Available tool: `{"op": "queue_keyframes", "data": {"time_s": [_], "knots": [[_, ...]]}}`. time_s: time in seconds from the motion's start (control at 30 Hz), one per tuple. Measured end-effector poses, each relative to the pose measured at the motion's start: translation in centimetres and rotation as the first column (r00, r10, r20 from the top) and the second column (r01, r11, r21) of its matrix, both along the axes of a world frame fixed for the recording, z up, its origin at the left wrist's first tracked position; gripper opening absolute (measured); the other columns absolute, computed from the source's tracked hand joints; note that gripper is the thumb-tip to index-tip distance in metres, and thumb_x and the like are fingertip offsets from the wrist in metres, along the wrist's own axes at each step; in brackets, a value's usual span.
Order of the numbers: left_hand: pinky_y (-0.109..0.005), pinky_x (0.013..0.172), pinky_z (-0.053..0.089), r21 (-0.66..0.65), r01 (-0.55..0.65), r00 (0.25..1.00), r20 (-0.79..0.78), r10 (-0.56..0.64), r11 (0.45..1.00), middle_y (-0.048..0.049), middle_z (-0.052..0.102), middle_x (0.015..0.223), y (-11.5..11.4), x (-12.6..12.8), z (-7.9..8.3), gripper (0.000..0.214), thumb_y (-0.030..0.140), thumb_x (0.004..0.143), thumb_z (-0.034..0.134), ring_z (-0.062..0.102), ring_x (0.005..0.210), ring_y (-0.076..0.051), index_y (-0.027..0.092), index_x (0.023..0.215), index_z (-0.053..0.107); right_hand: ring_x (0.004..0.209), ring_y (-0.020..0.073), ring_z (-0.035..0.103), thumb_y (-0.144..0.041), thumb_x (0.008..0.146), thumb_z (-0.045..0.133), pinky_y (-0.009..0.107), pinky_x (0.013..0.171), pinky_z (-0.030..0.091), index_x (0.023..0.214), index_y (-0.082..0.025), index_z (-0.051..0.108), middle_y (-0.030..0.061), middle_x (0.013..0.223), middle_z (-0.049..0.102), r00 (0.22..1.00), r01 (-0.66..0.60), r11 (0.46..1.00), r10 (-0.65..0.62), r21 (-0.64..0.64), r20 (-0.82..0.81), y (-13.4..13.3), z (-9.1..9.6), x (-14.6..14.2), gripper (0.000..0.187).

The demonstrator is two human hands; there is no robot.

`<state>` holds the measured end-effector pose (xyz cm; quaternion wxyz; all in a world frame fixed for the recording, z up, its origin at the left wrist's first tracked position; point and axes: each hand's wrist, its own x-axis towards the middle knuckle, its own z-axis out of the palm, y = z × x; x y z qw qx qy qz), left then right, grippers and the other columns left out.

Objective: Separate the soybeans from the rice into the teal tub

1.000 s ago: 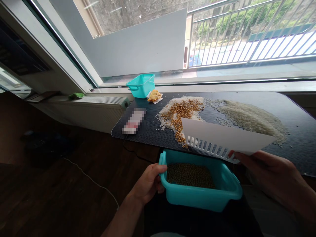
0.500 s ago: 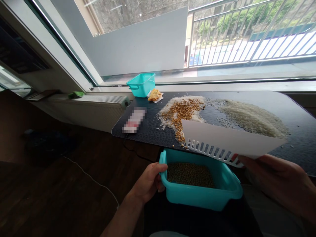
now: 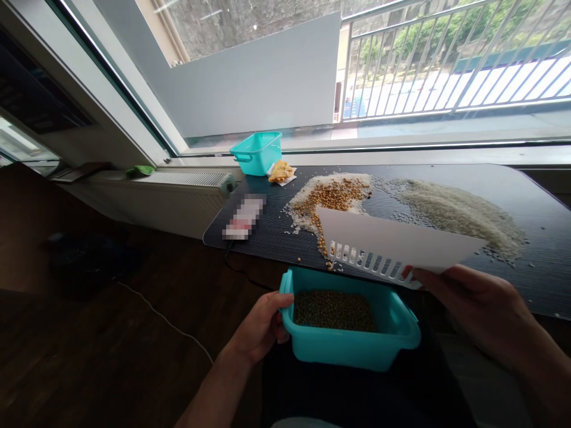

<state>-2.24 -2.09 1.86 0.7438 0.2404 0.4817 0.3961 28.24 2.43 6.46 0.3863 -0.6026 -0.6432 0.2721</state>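
Note:
My left hand (image 3: 263,324) is closed on the left rim of a turquoise plastic tub (image 3: 348,351), held just below the table's front edge. Small dark greenish beans (image 3: 334,310) cover the tub's bottom. In my right hand (image 3: 468,297) is a white plastic panel with a row of slots (image 3: 397,238), pinched at its lower right edge and tilted over the table's edge. Behind its left end lies a pile of yellow-brown beans (image 3: 334,195) mixed with white rice (image 3: 307,187). The panel hides part of that pile.
A larger heap of rice (image 3: 459,208) spreads on the right of the dark table (image 3: 263,238). At the back left stand another turquoise tub (image 3: 261,154) and a crumpled yellow cloth-like thing (image 3: 281,172). A blurred flat object (image 3: 244,218) with a cable lies on the left. A radiator (image 3: 187,196) adjoins.
The slotted white panel and my right hand have moved left and slightly up. The tub in my left hand has shifted a little left and up too.

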Motion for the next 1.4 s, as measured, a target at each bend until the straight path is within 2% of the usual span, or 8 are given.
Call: {"op": "queue_keyframes", "data": {"time_s": [0.13, 0.4, 0.53, 0.7, 0.87, 1.1, 1.2, 1.4], "knots": [[-0.02, 0.037, 0.023, 0.016, -0.033, 0.999, -0.012, 0.033, 0.999, 0.006, 0.039, 0.039, 0.0, -0.1, 0.1, 0.04, 0.044, 0.066, 0.072, 0.034, 0.035, -0.006, 0.018, 0.05, 0.046, 0.065, 0.0216, 0.068, -0.053, 0.066, 0.065, 0.031, 0.063, 0.057, 0.076, -0.021, 0.078, 0.0026, 0.073, 0.075, 1.0, -0.025, 0.999, 0.025, 0.02, -0.012, 0.4, -0.1, -0.5, 0.036], [-0.021, 0.037, 0.022, 0.016, -0.036, 0.999, 0.003, 0.036, 0.999, 0.0057, 0.038, 0.038, 0.1, -0.1, 0.1, 0.04, 0.043, 0.065, 0.073, 0.034, 0.035, -0.006, 0.018, 0.049, 0.047, 0.067, 0.0226, 0.07, -0.046, 0.062, 0.068, 0.032, 0.066, 0.058, 0.074, -0.025, 0.078, 0.0009, 0.074, 0.076, 0.997, 0.005, 1.0, -0.004, 0.009, -0.072, 0.2, -0.1, -0.3, 0.026], [-0.021, 0.037, 0.021, 0.017, -0.029, 1.0, 0.001, 0.029, 0.999, 0.0056, 0.039, 0.037, 0.1, -0.2, 0.2, 0.041, 0.043, 0.065, 0.073, 0.034, 0.035, -0.006, 0.018, 0.048, 0.046, 0.068, 0.0236, 0.071, -0.048, 0.062, 0.068, 0.033, 0.066, 0.059, 0.075, -0.024, 0.078, 0.0017, 0.075, 0.076, 0.996, -0.024, 0.999, 0.022, -0.027, -0.085, 0.0, 0.1, -0.6, 0.029], [-0.021, 0.037, 0.02, 0.021, -0.031, 0.999, -0.014, 0.031, 0.999, 0.0055, 0.039, 0.037, 0.1, -0.2, 0.3, 0.041, 0.044, 0.064, 0.073, 0.033, 0.035, -0.006, 0.018, 0.048, 0.046, 0.069, 0.024, 0.07, -0.051, 0.062, 0.068, 0.034, 0.068, 0.058, 0.076, -0.023, 0.079, 0.0026, 0.075, 0.076, 0.999, 0.004, 1.0, -0.005, -0.016, -0.054, -0.1, 0.3, -0.8, 0.033], [-0.021, 0.037, 0.02, 0.017, -0.031, 0.999, -0.017, 0.031, 0.999, 0.0055, 0.039, 0.037, 0.2, -0.2, 0.3, 0.041, 0.044, 0.064, 0.073, 0.032, 0.034, -0.006, 0.018, 0.047, 0.046, 0.066, 0.0225, 0.069, -0.051, 0.063, 0.067, 0.031, 0.063, 0.057, 0.074, -0.021, 0.079, 0.0035, 0.074, 0.076, 0.997, -0.053, 0.998, 0.051, -0.027, -0.057, -0.1, 0.3, -0.9, 0.033], [-0.022, 0.037, 0.021, 0.028, -0.033, 0.999, -0.011, 0.034, 0.999, 0.0053, 0.039, 0.037, 0.1, -1.5, 0.4, 0.041, 0.044, 0.065, 0.072, 0.033, 0.035, -0.006, 0.018, 0.047, 0.045, 0.067, 0.022, 0.069, -0.051, 0.063, 0.068, 0.031, 0.065, 0.057, 0.078, -0.022, 0.079, 0.0027, 0.076, 0.076, 0.997, -0.042, 0.999, 0.041, -0.009, -0.069, -0.2, 0.3, -1.1, 0.034], [-0.022, 0.037, 0.021, 0.021, -0.059, 0.997, -0.042, 0.06, 0.998, 0.0057, 0.038, 0.037, 0.1, -2.5, 0.6, 0.041, 0.044, 0.064, 0.072, 0.033, 0.035, -0.006, 0.019, 0.047, 0.045, 0.068, 0.0215, 0.068, -0.051, 0.068, 0.065, 0.03, 0.064, 0.056, 0.079, -0.022, 0.078, 0.0024, 0.075, 0.076, 0.997, -0.078, 0.997, 0.078, 0.018, -0.014, 0.4, 0.3, -2.0, 0.034], [-0.021, 0.036, 0.023, 0.016, -0.164, 0.982, -0.088, 0.165, 0.986, 0.0067, 0.037, 0.039, -0.3, -4.6, 1.0, 0.042, 0.044, 0.06, 0.075, 0.033, 0.035, -0.006, 0.019, 0.047, 0.044, 0.067, 0.0198, 0.066, -0.048, 0.076, 0.059, 0.027, 0.06, 0.053, 0.08, -0.02, 0.077, 0.0023, 0.077, 0.075, 0.974, -0.225, 0.974, 0.223, 0.039, 0.045, 1.8, 0.2, -5.7, 0.033]]}}
